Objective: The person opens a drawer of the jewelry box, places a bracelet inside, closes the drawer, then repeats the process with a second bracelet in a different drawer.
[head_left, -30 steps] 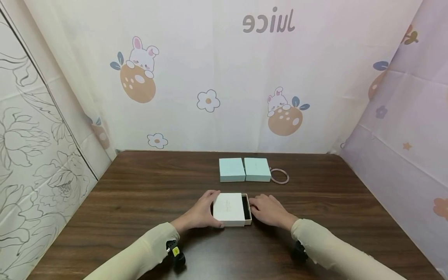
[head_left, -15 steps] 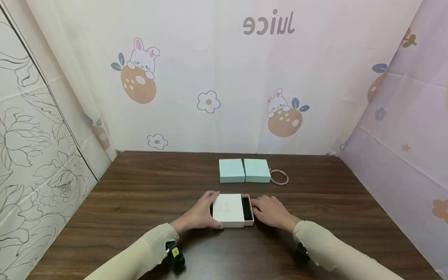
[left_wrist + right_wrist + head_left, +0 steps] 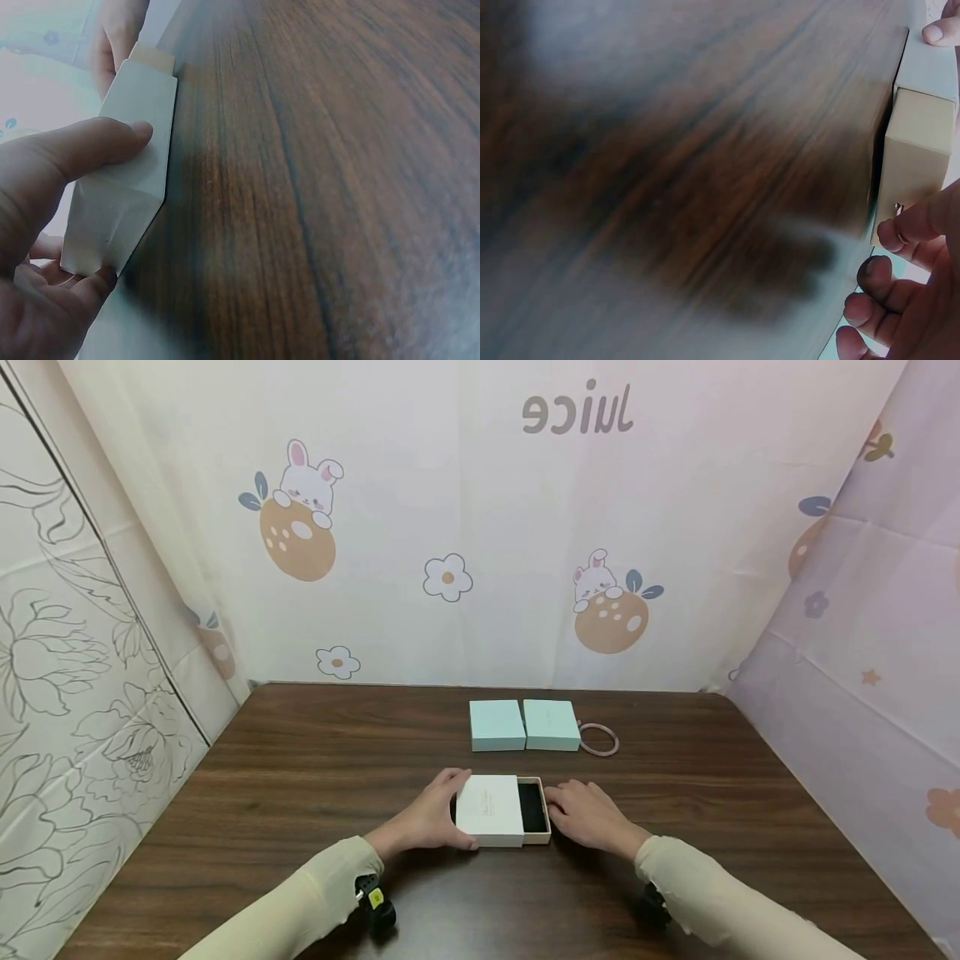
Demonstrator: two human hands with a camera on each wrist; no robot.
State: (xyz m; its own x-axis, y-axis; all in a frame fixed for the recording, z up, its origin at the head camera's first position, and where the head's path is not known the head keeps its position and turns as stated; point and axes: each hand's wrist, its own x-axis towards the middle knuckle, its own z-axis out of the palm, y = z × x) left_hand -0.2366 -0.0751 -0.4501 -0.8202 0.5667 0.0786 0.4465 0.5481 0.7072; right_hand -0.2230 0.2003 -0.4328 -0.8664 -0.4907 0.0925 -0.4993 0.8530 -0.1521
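Observation:
A white sliding drawer box (image 3: 487, 814) with faint lettering lies on the dark wooden table. My left hand (image 3: 426, 817) grips its outer sleeve from the left, thumb along the near side. From the sleeve's right end sticks out a cream drawer (image 3: 537, 839) with a black lining. At the drawer's end face, my right hand (image 3: 588, 815) pinches a small pull (image 3: 899, 208) between thumb and finger; its other fingers are curled beside the box. The left wrist view shows the left thumb (image 3: 112, 142) pressing flat on the sleeve's side. Most of the drawer's inside is hidden under the sleeve.
Two mint-green boxes, a left one (image 3: 497, 725) and a right one (image 3: 552, 724), stand side by side farther back. A pinkish ring-shaped band (image 3: 617, 740) lies against the right one. A patterned curtain (image 3: 510, 627) hangs behind the wooden table (image 3: 337, 735).
My right hand has moved to the right, drawing the cream drawer farther out of the sleeve, so more black lining shows. The left hand and the sleeve have stayed in place.

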